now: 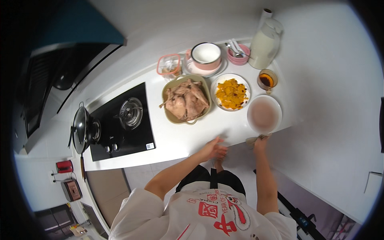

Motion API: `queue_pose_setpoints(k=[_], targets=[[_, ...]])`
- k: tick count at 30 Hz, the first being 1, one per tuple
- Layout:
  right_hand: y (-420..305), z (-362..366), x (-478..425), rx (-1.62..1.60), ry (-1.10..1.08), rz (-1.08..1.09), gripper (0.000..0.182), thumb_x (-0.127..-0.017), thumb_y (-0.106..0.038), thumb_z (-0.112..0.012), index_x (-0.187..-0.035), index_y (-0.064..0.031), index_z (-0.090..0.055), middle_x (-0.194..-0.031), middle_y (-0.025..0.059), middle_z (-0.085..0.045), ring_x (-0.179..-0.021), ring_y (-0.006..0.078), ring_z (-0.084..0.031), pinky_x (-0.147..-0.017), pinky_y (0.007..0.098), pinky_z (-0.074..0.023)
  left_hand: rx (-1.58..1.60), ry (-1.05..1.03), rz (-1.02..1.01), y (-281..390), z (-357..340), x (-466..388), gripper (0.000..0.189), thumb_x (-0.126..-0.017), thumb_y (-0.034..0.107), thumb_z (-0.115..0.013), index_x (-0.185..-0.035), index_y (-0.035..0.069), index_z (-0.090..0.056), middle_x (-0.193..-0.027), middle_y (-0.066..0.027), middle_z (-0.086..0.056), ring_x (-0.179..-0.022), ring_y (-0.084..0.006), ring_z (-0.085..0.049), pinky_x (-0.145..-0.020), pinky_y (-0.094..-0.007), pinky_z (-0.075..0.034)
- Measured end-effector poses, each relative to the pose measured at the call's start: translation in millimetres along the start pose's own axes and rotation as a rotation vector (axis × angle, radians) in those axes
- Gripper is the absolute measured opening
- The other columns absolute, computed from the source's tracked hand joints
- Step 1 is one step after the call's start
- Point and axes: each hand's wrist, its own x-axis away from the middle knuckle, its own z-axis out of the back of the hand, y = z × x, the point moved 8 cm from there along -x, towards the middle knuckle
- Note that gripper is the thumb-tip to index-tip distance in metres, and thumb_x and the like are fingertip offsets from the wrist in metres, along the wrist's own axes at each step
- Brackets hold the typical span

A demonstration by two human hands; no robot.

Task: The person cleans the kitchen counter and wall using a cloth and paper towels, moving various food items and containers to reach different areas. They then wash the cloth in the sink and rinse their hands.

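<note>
My left hand (pixel 214 150) hovers at the counter's front edge, fingers apart and nothing in it. At the edge further right, my right hand (pixel 260 142) grips a crumpled brownish cloth (pixel 251 141). Just beyond the cloth stands a round white bowl (pixel 279 107), its inside blurred, so its contents cannot be made out. Left of this bowl, a white plate (pixel 214 99) bears yellow-orange cooked pieces (pixel 232 93). A square olive dish (pixel 166 115) with handles holds a whole plucked bird (pixel 187 102), pale brown and apparently cooked.
Along the wall stand a clear food box (pixel 169 65), a pink enamel pot (pixel 207 64), pink bowls with spoons (pixel 238 60) and a pale jug (pixel 264 45). A glass cup of dark liquid (pixel 271 75) sits right. Leftward, a lidded wok (pixel 80 129) rests on the black gas hob (pixel 135 135).
</note>
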Motion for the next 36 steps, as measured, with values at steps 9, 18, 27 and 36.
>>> queue_pose_setpoints(k=[9,18,27,36], targets=[[30,-136,156,-0.143,-0.161,-0.227,0.067,-0.081,0.007,-0.034,-0.139,-0.0045,-0.002,-0.139,0.0151,-0.022,-0.123,0.0261,-0.031,-0.103,0.034,-0.0247,0.497,0.582,-0.212,-145,208,229,0.046,-0.09,0.046,-0.035,-0.115,0.008,-0.045,-0.102,-0.0124,-0.056,-0.092,-0.025,-0.054,-0.079,-0.0368,-0.043],[92,-295,325,-0.37,-0.587,-0.557,0.033,-0.077,0.006,-0.043,-0.108,-0.0068,-0.044,-0.101,0.0077,-0.052,-0.081,0.0204,-0.054,-0.065,0.0302,-0.0472,0.216,0.737,-0.404,-132,277,275,0.028,-0.088,0.033,-0.051,-0.101,0.008,-0.053,-0.085,-0.0057,-0.057,-0.066,-0.0141,-0.051,-0.059,-0.0257,-0.044],[40,-201,300,-0.428,-0.602,-0.417,0.035,-0.082,0.002,-0.046,-0.117,0.0031,-0.044,-0.107,0.0138,-0.053,-0.094,0.0246,-0.056,-0.081,0.0367,-0.0478,0.012,0.663,-0.602,99,230,148,0.023,-0.086,0.003,-0.048,-0.109,0.001,-0.047,-0.087,-0.0087,-0.056,-0.074,-0.0176,-0.058,-0.067,-0.0269,-0.05],[-58,-167,193,-0.409,-0.498,-0.047,0.051,-0.081,0.001,-0.043,-0.131,-0.0008,-0.031,-0.121,0.0112,-0.045,-0.106,0.022,-0.049,-0.09,0.0326,-0.0406,0.217,0.784,-0.585,113,279,72,0.027,-0.071,0.0,-0.062,-0.093,0.003,-0.047,-0.074,-0.0077,-0.053,-0.054,-0.0171,-0.053,-0.051,-0.0308,-0.05]])
